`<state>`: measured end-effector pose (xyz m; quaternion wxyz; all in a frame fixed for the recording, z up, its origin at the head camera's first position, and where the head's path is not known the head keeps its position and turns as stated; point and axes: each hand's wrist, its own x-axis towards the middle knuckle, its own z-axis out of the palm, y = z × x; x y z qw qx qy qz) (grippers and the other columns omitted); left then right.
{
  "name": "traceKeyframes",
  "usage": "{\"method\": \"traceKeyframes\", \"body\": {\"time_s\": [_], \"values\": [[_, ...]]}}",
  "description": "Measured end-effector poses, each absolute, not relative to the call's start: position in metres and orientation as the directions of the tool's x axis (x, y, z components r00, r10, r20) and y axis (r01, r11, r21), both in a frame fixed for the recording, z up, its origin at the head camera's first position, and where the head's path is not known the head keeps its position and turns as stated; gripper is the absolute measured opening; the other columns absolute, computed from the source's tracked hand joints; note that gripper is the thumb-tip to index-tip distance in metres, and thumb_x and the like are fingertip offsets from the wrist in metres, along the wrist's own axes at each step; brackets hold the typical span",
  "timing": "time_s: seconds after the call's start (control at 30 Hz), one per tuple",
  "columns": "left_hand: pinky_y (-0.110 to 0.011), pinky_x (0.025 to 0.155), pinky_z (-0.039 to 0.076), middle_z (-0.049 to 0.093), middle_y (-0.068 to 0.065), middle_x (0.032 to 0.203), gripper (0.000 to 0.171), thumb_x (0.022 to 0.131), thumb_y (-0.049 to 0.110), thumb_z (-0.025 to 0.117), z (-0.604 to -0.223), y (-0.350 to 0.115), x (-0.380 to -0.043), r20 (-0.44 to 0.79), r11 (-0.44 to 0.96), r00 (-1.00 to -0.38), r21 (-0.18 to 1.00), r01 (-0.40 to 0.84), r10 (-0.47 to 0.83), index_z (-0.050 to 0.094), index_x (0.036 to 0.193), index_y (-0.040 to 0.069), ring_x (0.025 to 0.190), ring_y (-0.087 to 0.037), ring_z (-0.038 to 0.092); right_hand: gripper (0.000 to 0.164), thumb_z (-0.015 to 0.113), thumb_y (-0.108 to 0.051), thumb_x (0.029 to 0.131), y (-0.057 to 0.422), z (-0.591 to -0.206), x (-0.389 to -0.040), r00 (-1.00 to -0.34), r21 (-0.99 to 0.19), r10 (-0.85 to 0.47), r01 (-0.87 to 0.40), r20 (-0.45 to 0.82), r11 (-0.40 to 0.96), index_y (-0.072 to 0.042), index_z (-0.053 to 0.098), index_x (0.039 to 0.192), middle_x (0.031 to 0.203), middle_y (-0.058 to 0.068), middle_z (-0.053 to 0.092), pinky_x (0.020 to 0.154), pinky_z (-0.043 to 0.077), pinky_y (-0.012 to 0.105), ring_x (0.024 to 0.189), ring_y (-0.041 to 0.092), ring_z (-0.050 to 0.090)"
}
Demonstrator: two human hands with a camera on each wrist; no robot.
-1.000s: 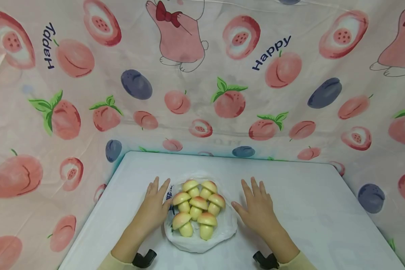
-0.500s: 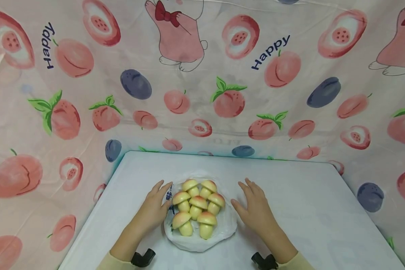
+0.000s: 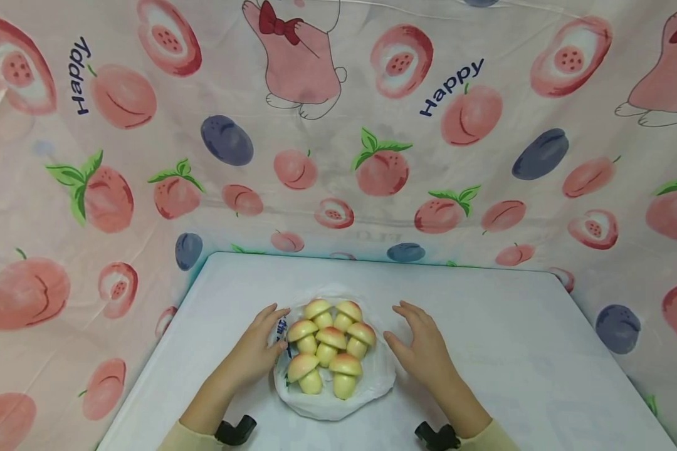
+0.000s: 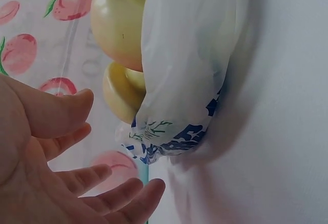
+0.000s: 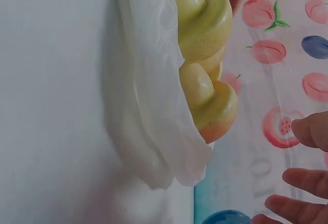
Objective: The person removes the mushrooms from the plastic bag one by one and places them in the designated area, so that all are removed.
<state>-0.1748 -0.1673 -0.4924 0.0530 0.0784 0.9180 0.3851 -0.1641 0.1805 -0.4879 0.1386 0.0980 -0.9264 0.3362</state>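
Over the last second both hands have drawn slightly inward, their fingers bending more toward the bag (image 3: 361,399); the bag and the mushrooms (image 3: 331,338) lie as they did. By the look of it, the hands are being brought closer, but nothing has been taken up.

The left hand (image 3: 257,349), left of the bag at lower centre, is unclenched, fingers loosely bent. Its thumb overlaps the bag's edge in the head view, yet the left wrist view shows a gap. The right hand (image 3: 429,352), lower right of centre, is likewise unclenched and apart from the bag.

Seven mushrooms sit in the one white bag, lower centre of the frame: two at the top, three across the middle, two at the bottom. Two black mounts (image 3: 236,430) sit at the wrists, along the bottom edge. One white table (image 3: 530,357) lies beneath.
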Motion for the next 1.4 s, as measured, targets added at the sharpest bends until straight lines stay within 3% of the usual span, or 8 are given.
{"method": "traceKeyframes", "body": {"time_s": [0.2,0.4,0.73,0.9,1.07,1.23,1.4], "values": [[-0.075,0.123,0.033,0.024,-0.019,0.178,0.063,0.102,0.007,0.069,-0.495,-0.169,-0.175,-0.046,0.666,-0.979,0.739,0.1,0.198,0.05,0.161,0.021,0.161,-0.051,0.03,0.05,0.081,-0.015,0.093,0.178,-0.494,-0.166,-0.947,-0.662,-0.072,-0.273,0.315,0.698,-0.003,0.067,0.139,0.151,0.02,0.063,0.094,0.065,0.053,0.138,0.04,0.062],[-0.075,0.125,0.03,0.021,-0.019,0.179,0.062,0.103,0.004,0.066,-0.5,-0.171,-0.178,-0.072,0.636,-0.974,0.768,0.083,0.214,0.051,0.16,0.021,0.162,-0.052,0.025,0.047,0.081,-0.012,0.092,0.172,-0.498,-0.165,-0.958,-0.727,-0.042,-0.244,0.285,0.642,-0.007,0.069,0.137,0.145,0.014,0.067,0.089,0.067,0.046,0.129,0.035,0.067],[-0.066,0.116,0.049,0.014,-0.022,0.179,0.066,0.101,0.004,0.07,-0.508,-0.172,-0.181,-0.073,0.59,-0.954,0.799,0.118,0.291,0.047,0.161,0.017,0.16,-0.055,0.028,0.043,0.077,-0.009,0.093,0.162,-0.498,-0.162,-0.974,-0.785,-0.014,-0.191,0.226,0.589,-0.011,0.07,0.135,0.137,0.008,0.072,0.084,0.063,0.028,0.123,0.029,0.072],[-0.066,0.116,0.049,0.013,-0.02,0.18,0.066,0.101,0.005,0.071,-0.51,-0.172,-0.183,-0.07,0.587,-0.949,0.799,0.132,0.308,0.047,0.161,0.018,0.161,-0.053,0.027,0.041,0.078,-0.011,0.093,0.157,-0.497,-0.162,-0.982,-0.811,-0.006,-0.158,0.188,0.564,-0.012,0.072,0.134,0.136,0.007,0.073,0.084,0.063,0.031,0.121,0.029,0.074],[-0.07,0.119,0.043,0.014,-0.02,0.18,0.069,0.098,0.006,0.074,-0.512,-0.173,-0.185,-0.067,0.598,-0.947,0.789,0.142,0.313,0.048,0.161,0.017,0.161,-0.054,0.026,0.037,0.077,-0.012,0.094,0.153,-0.498,-0.161,-0.986,-0.822,-0.005,-0.14,0.164,0.552,-0.01,0.073,0.131,0.133,0.008,0.075,0.086,0.064,0.039,0.117,0.029,0.076],[-0.073,0.126,0.031,0.016,-0.017,0.18,0.071,0.097,0.005,0.075,-0.515,-0.173,-0.188,-0.082,0.604,-0.947,0.786,0.13,0.311,0.047,0.161,0.017,0.164,-0.051,0.022,0.037,0.075,-0.014,0.096,0.15,-0.5,-0.161,-0.997,-0.856,0.001,-0.065,0.077,0.513,-0.01,0.071,0.133,0.134,0.01,0.074,0.078,0.066,0.031,0.118,0.029,0.074],[-0.074,0.127,0.028,0.017,-0.017,0.18,0.071,0.096,0.004,0.077,-0.517,-0.173,-0.191,-0.085,0.598,-0.947,0.791,0.125,0.311,0.048,0.161,0.016,0.164,-0.05,0.021,0.037,0.074,-0.013,0.097,0.148,-0.5,-0.162,-1.0,-0.879,-0.002,-0.02,0.021,0.477,-0.008,0.07,0.134,0.134,0.012,0.073,0.071,0.065,0.025,0.117,0.029,0.073]]}}
